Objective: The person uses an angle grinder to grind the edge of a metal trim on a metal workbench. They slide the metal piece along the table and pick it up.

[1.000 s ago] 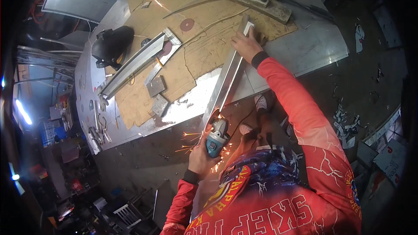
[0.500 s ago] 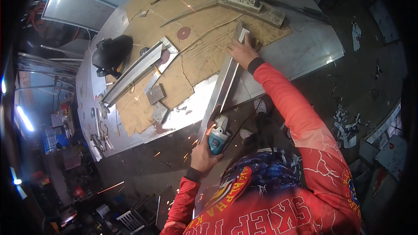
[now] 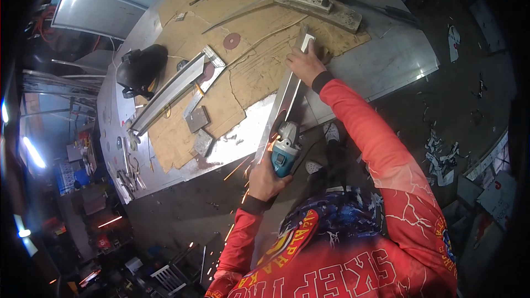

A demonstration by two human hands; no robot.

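Observation:
My left hand [image 3: 266,179] is wrapped round a teal and silver angle grinder [image 3: 284,156]. The grinder's disc meets a long metal channel [image 3: 287,95], and orange sparks [image 3: 236,169] fly off toward the lower left. The channel lies slanted across the table's near edge, its lower end jutting out past it. Near its upper end, my right hand [image 3: 307,64] grips the channel with the fingers over one side and the thumb on the other.
Brown cardboard [image 3: 256,74] covers part of the metal table [image 3: 381,72]. A second metal channel [image 3: 171,89], a square ruler [image 3: 193,101], a black welding helmet [image 3: 144,68] and a loose disc [image 3: 232,41] lie to the left. A power strip [image 3: 309,1] rests at the back. Metal scraps [image 3: 439,154] litter the floor.
My left hand and the grinder have moved up and slightly right along the channel. The sparks have shifted. My right hand stays near the channel's upper end.

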